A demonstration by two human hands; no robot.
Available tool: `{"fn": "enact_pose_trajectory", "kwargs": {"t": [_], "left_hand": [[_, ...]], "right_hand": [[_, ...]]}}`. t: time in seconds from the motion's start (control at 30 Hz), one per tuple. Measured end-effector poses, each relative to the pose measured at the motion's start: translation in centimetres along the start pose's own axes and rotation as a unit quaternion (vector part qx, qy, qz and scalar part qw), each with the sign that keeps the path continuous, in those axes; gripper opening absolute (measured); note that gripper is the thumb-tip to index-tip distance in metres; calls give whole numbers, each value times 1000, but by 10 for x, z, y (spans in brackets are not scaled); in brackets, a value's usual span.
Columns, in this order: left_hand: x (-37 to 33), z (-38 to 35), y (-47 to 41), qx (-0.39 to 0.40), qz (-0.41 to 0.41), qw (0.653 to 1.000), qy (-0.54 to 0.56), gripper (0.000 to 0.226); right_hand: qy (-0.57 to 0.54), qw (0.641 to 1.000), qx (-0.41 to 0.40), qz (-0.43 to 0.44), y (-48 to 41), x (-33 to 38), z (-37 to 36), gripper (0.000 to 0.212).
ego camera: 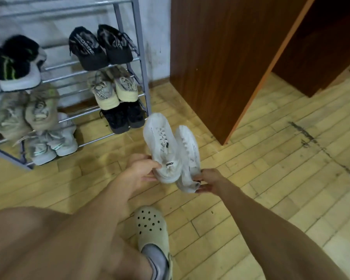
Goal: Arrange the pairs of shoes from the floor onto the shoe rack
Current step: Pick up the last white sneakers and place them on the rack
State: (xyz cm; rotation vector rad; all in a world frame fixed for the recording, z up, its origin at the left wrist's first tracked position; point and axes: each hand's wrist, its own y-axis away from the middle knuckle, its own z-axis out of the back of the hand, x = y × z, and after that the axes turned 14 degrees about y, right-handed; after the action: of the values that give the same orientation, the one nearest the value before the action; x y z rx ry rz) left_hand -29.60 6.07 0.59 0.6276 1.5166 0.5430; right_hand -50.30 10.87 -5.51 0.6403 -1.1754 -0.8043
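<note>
I hold a pair of white sneakers above the wooden floor, toes pointing away from me. My left hand grips the heel of the left white sneaker. My right hand pinches the heel of the right white sneaker, which is tilted on its side. The grey metal shoe rack stands against the wall to the upper left. Its shelves carry several pairs: black sneakers, beige sneakers, dark sneakers, black-and-green ones, tan ones and pale grey ones.
A brown wooden cabinet stands right of the rack, its corner close to the held shoes. My foot in a beige clog rests on the parquet floor below my hands. The top rack bars hold nothing in view.
</note>
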Motion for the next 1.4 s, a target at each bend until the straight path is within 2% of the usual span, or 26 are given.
{"fn": "enact_pose_trajectory", "kwargs": {"t": [0.17, 0.37, 0.53, 0.67, 0.77, 0.83, 0.93, 1.0, 1.13, 1.23, 1.4], "left_hand": [[-51, 7, 49, 5, -88, 996, 17, 22], [-141, 23, 115, -3, -200, 979, 46, 23], [-205, 54, 151, -42, -257, 964, 61, 16], [-252, 89, 161, -73, -287, 952, 72, 34], [-282, 114, 158, -101, -301, 945, 80, 24], [-299, 132, 145, -124, -298, 943, 82, 24], [-321, 153, 117, -140, -288, 944, 84, 29], [-335, 159, 97, -141, -281, 946, 81, 28], [-364, 154, 54, -131, -276, 948, 91, 16], [-381, 149, 21, -115, -270, 951, 95, 26], [-397, 147, -17, -106, -262, 956, 71, 24]], "right_hand": [[1, 994, -8, 113, 63, 61, 25, 28], [-29, 971, -10, 239, 139, 142, 34, 29], [-24, 949, -36, 314, 197, 219, 30, 23], [-51, 942, -12, 330, 225, 275, 20, 13], [-72, 939, 8, 337, 229, 315, 9, 17], [-59, 939, 6, 340, 225, 341, 1, 12], [-29, 940, -11, 341, 208, 381, -8, 29], [-29, 939, -14, 343, 192, 407, -13, 32], [-27, 939, -30, 341, 155, 451, -21, 9], [-20, 935, -56, 349, 123, 475, -26, 18], [5, 930, -73, 359, 91, 500, -34, 11]]}}
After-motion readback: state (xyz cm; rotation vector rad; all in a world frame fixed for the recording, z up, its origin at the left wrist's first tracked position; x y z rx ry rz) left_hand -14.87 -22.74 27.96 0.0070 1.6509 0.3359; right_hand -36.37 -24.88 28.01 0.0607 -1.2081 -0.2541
